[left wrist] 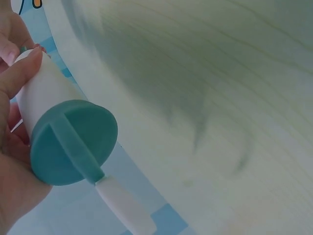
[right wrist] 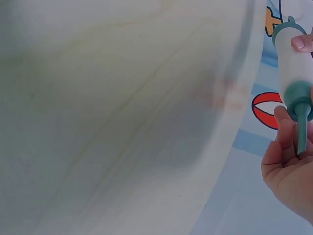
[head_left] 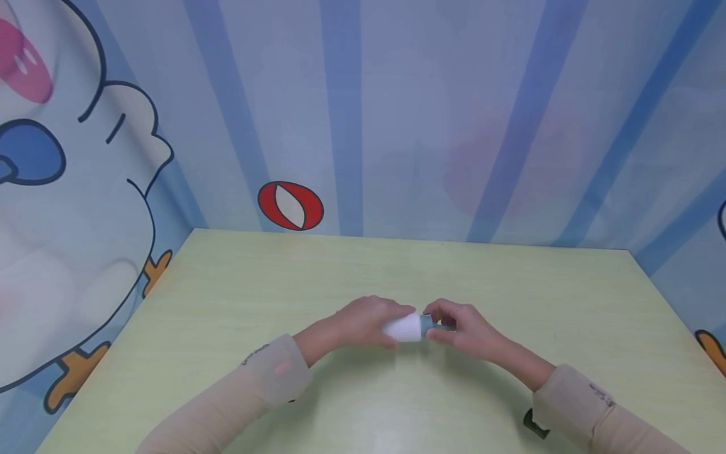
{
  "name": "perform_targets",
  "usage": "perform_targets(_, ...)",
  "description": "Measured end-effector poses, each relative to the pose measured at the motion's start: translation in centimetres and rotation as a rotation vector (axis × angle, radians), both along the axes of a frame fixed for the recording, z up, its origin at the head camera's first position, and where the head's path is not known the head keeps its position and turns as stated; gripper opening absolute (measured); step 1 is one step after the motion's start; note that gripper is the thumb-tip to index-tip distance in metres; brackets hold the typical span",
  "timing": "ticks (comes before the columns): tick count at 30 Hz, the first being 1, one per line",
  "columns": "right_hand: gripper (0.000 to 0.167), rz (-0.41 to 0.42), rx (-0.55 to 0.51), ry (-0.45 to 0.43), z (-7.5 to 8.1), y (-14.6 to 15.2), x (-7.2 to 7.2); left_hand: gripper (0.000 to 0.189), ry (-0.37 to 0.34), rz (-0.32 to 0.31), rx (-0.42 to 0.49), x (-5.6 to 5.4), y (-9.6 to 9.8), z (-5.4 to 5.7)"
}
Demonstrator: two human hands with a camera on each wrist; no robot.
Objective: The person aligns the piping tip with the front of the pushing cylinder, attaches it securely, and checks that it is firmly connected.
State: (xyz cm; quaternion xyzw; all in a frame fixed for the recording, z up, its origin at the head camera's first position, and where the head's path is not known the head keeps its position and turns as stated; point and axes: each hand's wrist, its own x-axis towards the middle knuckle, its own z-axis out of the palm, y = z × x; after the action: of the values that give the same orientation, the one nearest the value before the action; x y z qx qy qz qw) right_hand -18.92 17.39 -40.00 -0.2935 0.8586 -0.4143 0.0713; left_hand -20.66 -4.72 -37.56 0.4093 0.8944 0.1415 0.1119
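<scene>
A white tube [head_left: 407, 328] with teal ends is held level a little above the table, between both hands. My left hand [head_left: 365, 321] grips its white body, with the thumb along one side. In the left wrist view, a round teal cap [left wrist: 46, 156] closes one end, and a bar across it carries a white handle [left wrist: 127, 205]. My right hand [head_left: 469, 333] pinches the teal opposite end. From that end a thin teal stem [right wrist: 302, 129] runs between the right fingers, as the right wrist view shows. The tube's inside is hidden.
A pale yellow-green table [head_left: 272, 271] lies beneath both hands. Behind it stands a striped blue wall [head_left: 420, 126] with a printed red-and-white ball [head_left: 291, 205]. Cartoon figures are printed on the side walls. Beige sleeves [head_left: 227, 397] cover both forearms.
</scene>
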Motion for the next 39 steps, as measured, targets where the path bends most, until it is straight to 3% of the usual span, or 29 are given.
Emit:
perform_targets(11, 0.034, 0.037, -0.027, -0.165, -0.17, 0.35, -0.26, 0.061, 0.014, -0.001, 0.009, 0.10, -0.13, -0.24)
perform_targets(13, 0.039, 0.017, -0.001, -0.156, -0.17, 0.43, -0.27, 0.062, 0.018, 0.009, 0.009, 0.05, -0.24, -0.32)
perform_targets(18, 0.049, -0.009, 0.033, -0.031, -0.10, 0.42, -0.25, 0.062, 0.032, 0.015, 0.009, -0.03, -0.47, -0.32)
perform_targets(28, 0.023, 0.007, -0.037, 0.109, -0.22, -0.06, -0.05, 0.060, 0.044, -0.009, 0.017, 0.09, -0.30, -0.03)
perform_targets(36, 0.013, 0.004, 0.001, 0.053, 0.25, 0.16, -0.02, 0.057, 0.050, -0.031, 0.024, 0.14, -0.26, 0.10)
perform_targets(39, 0.018, 0.001, 0.022, 0.001, 0.33, 0.27, -0.13, 0.057, 0.049, -0.033, 0.029, 0.21, -0.22, 0.13)
